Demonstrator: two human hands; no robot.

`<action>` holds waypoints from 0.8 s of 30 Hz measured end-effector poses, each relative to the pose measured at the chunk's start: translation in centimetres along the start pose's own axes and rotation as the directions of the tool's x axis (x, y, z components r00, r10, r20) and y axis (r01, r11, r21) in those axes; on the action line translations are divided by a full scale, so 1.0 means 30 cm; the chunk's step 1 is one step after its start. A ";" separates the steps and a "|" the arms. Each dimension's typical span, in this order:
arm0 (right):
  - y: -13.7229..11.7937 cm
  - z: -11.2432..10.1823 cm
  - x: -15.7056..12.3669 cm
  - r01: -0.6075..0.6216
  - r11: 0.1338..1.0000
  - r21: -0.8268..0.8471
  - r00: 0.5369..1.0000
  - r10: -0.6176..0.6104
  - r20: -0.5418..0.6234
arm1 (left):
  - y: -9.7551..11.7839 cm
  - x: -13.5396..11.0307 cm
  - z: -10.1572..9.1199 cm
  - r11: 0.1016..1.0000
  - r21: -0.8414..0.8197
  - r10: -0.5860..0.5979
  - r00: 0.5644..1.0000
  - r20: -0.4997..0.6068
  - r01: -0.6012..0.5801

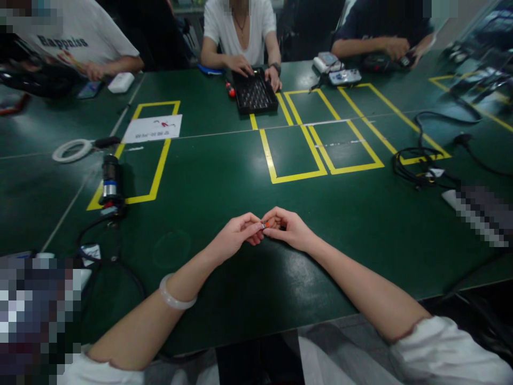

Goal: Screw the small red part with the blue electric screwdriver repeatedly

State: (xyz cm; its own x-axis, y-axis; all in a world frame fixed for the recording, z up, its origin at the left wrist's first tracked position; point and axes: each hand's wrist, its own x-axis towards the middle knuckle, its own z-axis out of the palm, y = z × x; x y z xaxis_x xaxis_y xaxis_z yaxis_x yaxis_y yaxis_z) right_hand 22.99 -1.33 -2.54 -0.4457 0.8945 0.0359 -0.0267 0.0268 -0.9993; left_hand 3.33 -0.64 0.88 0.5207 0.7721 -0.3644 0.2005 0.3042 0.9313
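My left hand (236, 235) and my right hand (292, 230) meet fingertip to fingertip above the green table (224, 192), near its front edge. Pinched between them is a small orange-and-silver part (265, 225). Both hands are closed on it, and the fingers cover most of it, so its exact kind does not show. A pale bangle (176, 297) circles my left wrist.
Yellow tape outlines (300, 176) mark the table. Left of me lie a black cylindrical device (111, 179), a white cable coil (72, 151) and a printed sheet (153, 128). A black cable (417, 168) lies right. Opposite, a person handles a black tray (256, 109); others sit alongside.
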 end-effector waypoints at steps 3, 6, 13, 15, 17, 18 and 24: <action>-0.003 -0.001 0.003 -0.018 0.999 0.039 1.000 0.018 -0.020 | 0.000 -0.003 0.004 0.993 0.088 0.082 0.995 -0.051 -0.077; -0.003 -0.005 0.006 -0.022 1.000 0.001 0.998 0.022 -0.056 | -0.004 -0.004 0.007 0.975 0.167 0.164 0.980 -0.112 -0.144; -0.006 -0.010 0.009 0.032 0.994 -0.108 0.997 -0.039 -0.062 | -0.026 -0.006 0.009 0.927 0.281 0.308 0.932 -0.190 -0.249; -0.006 -0.012 0.008 0.045 0.989 -0.142 0.997 -0.053 -0.051 | -0.024 -0.009 0.009 0.912 0.315 0.327 0.928 -0.177 -0.261; -0.006 -0.014 0.008 0.048 0.985 -0.166 0.997 -0.057 -0.048 | -0.014 -0.014 0.002 0.900 0.351 0.323 0.935 -0.142 -0.258; -0.005 -0.016 0.008 0.045 0.984 -0.173 0.997 -0.054 -0.050 | -0.006 -0.018 -0.008 0.893 0.374 0.315 0.942 -0.117 -0.252; -0.006 -0.025 0.006 0.000 0.984 -0.179 0.999 -0.008 -0.048 | 0.046 -0.067 -0.201 0.755 0.651 0.230 0.963 -0.140 -0.085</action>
State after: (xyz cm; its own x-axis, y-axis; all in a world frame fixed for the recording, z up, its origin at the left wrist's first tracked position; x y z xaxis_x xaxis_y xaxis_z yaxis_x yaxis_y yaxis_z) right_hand 23.60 -0.84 -2.35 -0.4021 0.9145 0.0437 0.1343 0.1062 -0.9852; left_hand -2.43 1.60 2.88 0.4311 0.8918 -0.1372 0.6467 -0.1993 0.7362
